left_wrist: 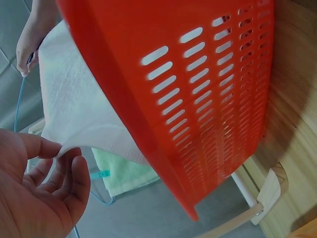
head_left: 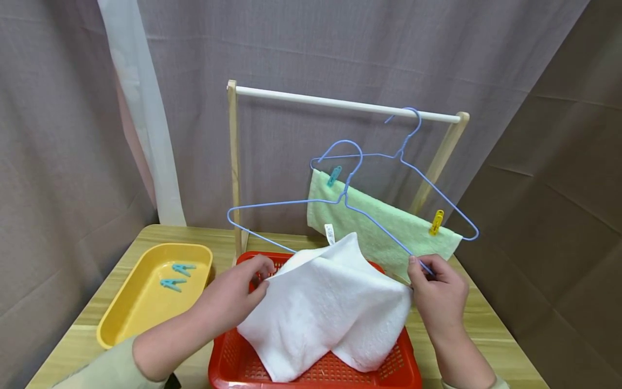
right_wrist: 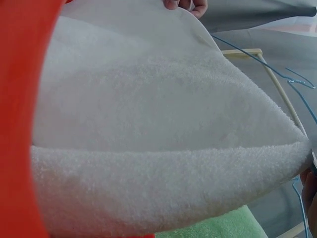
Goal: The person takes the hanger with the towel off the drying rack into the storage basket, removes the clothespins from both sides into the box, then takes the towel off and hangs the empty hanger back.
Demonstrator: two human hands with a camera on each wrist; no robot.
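Although a small white sewn-in label (head_left: 330, 234) stands up from the plush white terry towel (head_left: 330, 308), its few dark marks are too tiny for me to read. The towel's pile is thick and fuzzy, and it drapes in soft folds over the red plastic basket (head_left: 224, 356), whose walls are pierced with rows of rounded slots. The left hand (head_left: 238, 294) pinches the towel's edge between thumb and forefinger, the other fingers loosely bent. The right hand (head_left: 439, 294) grips the right end of a thin blue wire hanger (head_left: 346, 189), a corner of the towel meeting its fingers; the hanger's lower bar disappears behind the cloth.

Beyond, a second blue wire hanger (head_left: 401, 153) hooks over the round white rail (head_left: 316, 100) of a pale wooden rack, carrying a mint-green towel (head_left: 398, 221) pinned by a teal clip (head_left: 334, 176) and a yellow clip (head_left: 437, 222). At left on the wood-grained worktop (head_left: 491, 335), a smooth yellow tray (head_left: 141, 302) with rounded corners holds two teal pegs (head_left: 183, 269).
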